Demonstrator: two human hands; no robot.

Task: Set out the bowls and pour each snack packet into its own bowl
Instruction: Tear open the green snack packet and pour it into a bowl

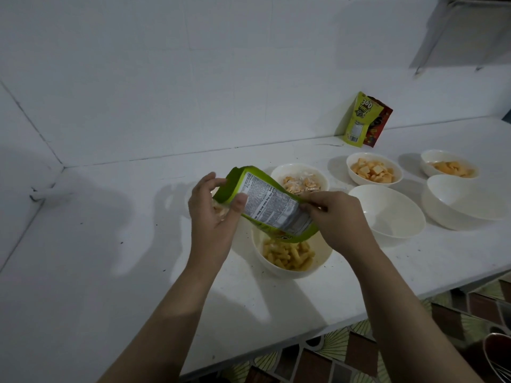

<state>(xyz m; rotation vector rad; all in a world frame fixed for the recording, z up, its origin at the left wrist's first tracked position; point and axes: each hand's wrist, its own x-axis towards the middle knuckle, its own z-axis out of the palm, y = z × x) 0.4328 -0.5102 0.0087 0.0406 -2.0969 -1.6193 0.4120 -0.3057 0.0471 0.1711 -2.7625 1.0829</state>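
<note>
holding a green snack packet [272, 208] in both my hands, i tip it over the bowl nearest to me [287, 269]. my left hand [214, 214] grips the far end of the packet, with my thumb pressed on the white label side and my fingers curled round the back. my right hand [338, 219] pinches the other edge of the packet between thumb and fingers. the open mouth of the packet points down, just above the bowl. yellow puffy sticks [287, 257] lie in a heap inside that bowl. the bowl sits on the white counter [110, 258], close to the front edge. behind the packet is another bowl with orange and white snacks [300, 182] in it. to the right of that one is a bowl with pale orange squares [373, 172], and further right is one more bowl with orange pieces [449, 167]. two white bowls with nothing in them sit on the right, one beside my right hand [392, 214] and a bigger looking one near the edge of the view [464, 203]. at the back, leaning on the white wall [221, 78], stand a green packet [358, 120] and a red packet [378, 125] just behind it, touching each other.
</note>
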